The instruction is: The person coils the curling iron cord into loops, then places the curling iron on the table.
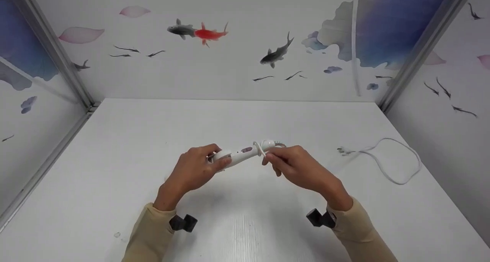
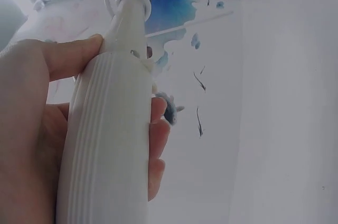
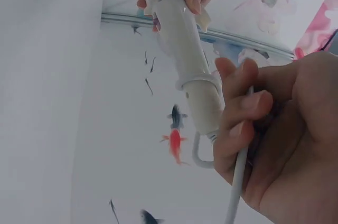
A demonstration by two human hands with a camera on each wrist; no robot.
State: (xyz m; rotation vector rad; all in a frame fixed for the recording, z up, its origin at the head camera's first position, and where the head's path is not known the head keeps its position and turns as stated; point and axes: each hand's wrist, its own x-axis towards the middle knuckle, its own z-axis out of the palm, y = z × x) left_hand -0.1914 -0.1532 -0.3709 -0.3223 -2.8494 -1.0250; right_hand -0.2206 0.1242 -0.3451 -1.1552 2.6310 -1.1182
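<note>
A white hair styling iron (image 1: 240,157) is held above the table, tilted up toward the right, with a small dark display on its handle. My left hand (image 1: 196,168) grips its wider body, thumb on the near side; the left wrist view shows this ribbed body (image 2: 113,139) with fingers wrapped behind it. At the handle's other end, the white cord (image 1: 261,150) loops round the handle. My right hand (image 1: 300,168) pinches this cord beside the handle end. In the right wrist view the cord (image 3: 238,182) runs through the curled fingers.
The cord's loose length (image 1: 415,158) lies in a wide loop on the table's right side, its plug (image 1: 342,151) toward the middle. Patterned wall panels enclose the white table (image 1: 237,120) at the back and both sides.
</note>
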